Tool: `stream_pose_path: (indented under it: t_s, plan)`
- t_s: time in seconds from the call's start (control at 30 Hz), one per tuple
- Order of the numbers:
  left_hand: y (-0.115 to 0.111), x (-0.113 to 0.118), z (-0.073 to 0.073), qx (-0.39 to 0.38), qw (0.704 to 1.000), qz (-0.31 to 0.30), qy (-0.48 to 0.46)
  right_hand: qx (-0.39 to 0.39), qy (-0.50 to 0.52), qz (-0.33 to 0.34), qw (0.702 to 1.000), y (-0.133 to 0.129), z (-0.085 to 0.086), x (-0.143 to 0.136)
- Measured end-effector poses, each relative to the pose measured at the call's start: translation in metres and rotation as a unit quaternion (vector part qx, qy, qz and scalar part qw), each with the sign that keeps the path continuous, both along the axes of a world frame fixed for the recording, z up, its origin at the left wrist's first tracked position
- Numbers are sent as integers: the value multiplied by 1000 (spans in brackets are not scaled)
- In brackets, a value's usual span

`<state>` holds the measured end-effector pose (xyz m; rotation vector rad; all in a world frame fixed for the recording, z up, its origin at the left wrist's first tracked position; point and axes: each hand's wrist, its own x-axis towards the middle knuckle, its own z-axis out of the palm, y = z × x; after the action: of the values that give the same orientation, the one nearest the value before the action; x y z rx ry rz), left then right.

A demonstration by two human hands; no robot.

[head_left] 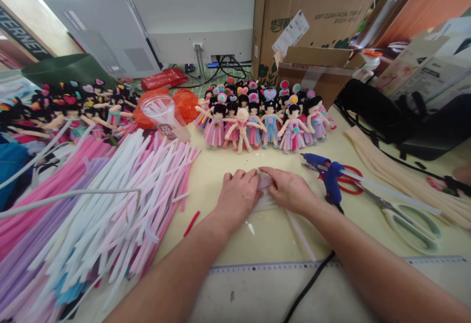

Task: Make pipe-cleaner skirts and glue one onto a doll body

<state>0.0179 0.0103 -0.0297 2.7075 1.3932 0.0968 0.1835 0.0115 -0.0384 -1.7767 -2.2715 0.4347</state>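
My left hand (239,191) and my right hand (289,188) meet at the middle of the table, both with fingers bent onto a small bundle of pale strips (264,182). The bundle's pale ends spread out between my wrists. One pale pink strip (302,237) runs from beneath my right hand toward the ruler (275,265). Beyond my hands stand several small dolls with black hair (270,124), with a plain cream doll figure (243,132) in front of them. A blue glue gun (327,171) lies just right of my right hand.
Coloured fuzzy strips (110,215) are heaped at the left, beside a clear cup (164,114). Scissors (401,212) and beige strips (405,181) lie at the right. Cardboard boxes (316,24) stand behind. A black cable (309,286) crosses the front edge. A red piece (192,223) lies near my left forearm.
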Motion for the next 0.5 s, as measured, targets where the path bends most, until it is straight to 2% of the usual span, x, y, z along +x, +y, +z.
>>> stream_pose_path:
  t_s: [0.5]
  plan:
    - [0,0,1,-4,1000,3,6,-43,-37,-2,998,1,7,-4]
